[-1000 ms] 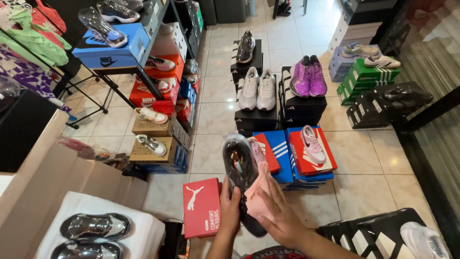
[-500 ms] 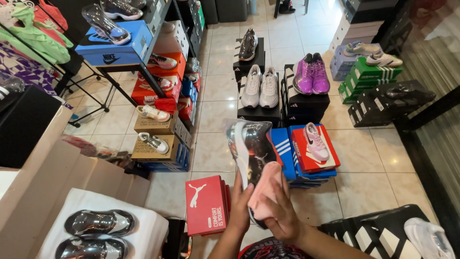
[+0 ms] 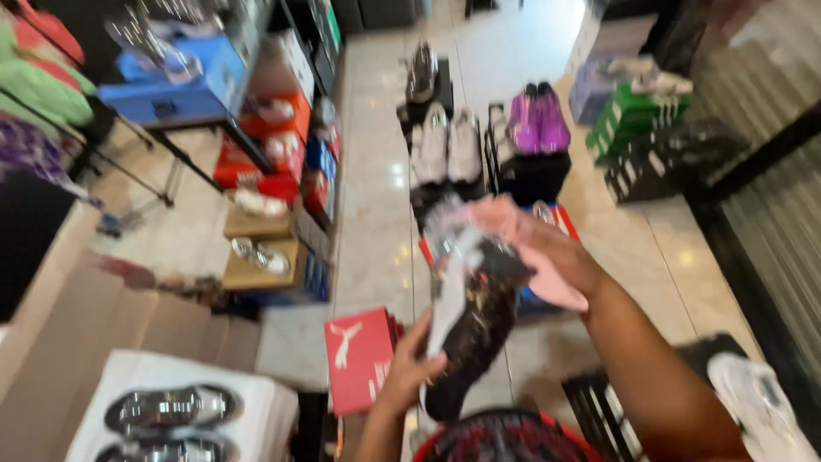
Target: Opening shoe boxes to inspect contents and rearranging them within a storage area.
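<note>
In the head view, the picture is blurred by motion. The left hand grasps the dark shoe from below, at about 6 o'clock of the frame centre, its fingers closed around the lower end of the shoe. The right hand comes from 4 o'clock and presses a pink cloth on the upper part of the shoe; its fingers are bent over the cloth and hold it. The shoe is in the air between both hands, tilted, above the tiled floor.

At 7 o'clock of the shoe stands a red shoebox, near but apart from the left hand. At 12 o'clock a pair of white shoes and a purple pair rest on dark boxes.

I judge that the wiping goes well if the left hand keeps the shoe firm and turns it slowly, while the cloth moves with even pressure along the surface.
</note>
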